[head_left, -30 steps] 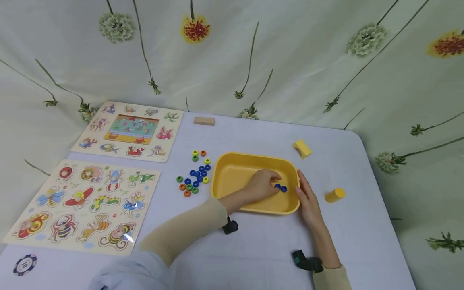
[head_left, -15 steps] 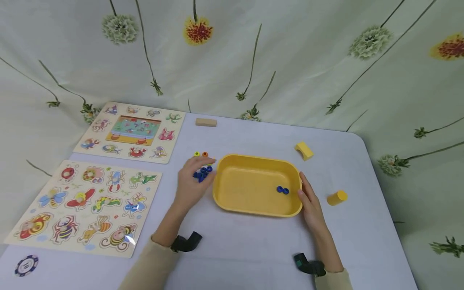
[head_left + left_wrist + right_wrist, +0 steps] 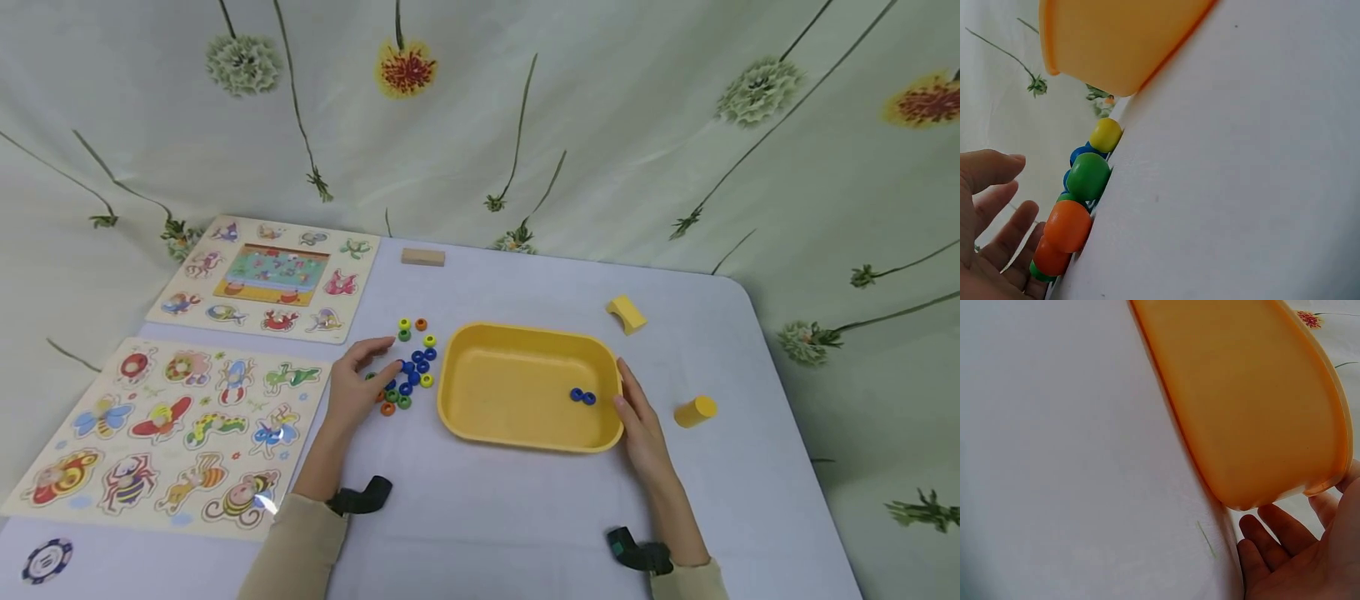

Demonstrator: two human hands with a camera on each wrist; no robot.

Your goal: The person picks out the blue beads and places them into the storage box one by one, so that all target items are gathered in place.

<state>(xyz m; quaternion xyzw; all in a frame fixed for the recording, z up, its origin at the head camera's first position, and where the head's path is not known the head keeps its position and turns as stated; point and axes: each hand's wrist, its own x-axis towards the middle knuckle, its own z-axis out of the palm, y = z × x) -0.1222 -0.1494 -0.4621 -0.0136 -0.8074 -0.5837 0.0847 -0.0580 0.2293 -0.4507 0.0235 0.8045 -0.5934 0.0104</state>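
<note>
My left hand (image 3: pixel 356 387) is over the left side of a cluster of small round beads (image 3: pixel 415 377), thumb and fingers apart. In the left wrist view its fingers (image 3: pixel 1013 234) lie beside green and orange beads (image 3: pixel 1067 225), with nothing visibly gripped. To the right of the beads sits a shallow yellow tray (image 3: pixel 517 329), with two blue beads (image 3: pixel 582 397) on its floor toward the right. My right hand (image 3: pixel 645 433) rests against the tray's right end, its thumb at the rim. In the right wrist view the fingers (image 3: pixel 1285 528) are fairly straight beside the outer wall.
Two picture puzzle boards (image 3: pixel 176 433) lie at the left, with a poker chip (image 3: pixel 47 561) near the front. A wooden block (image 3: pixel 423 257) lies at the back. Right of the tray are a yellow arch block (image 3: pixel 626 314) and a yellow cylinder (image 3: pixel 695 411).
My left hand has moved from inside the tray leftward to the beads on the table, leaving the two blue beads behind. The right hand has stayed at the tray's end.
</note>
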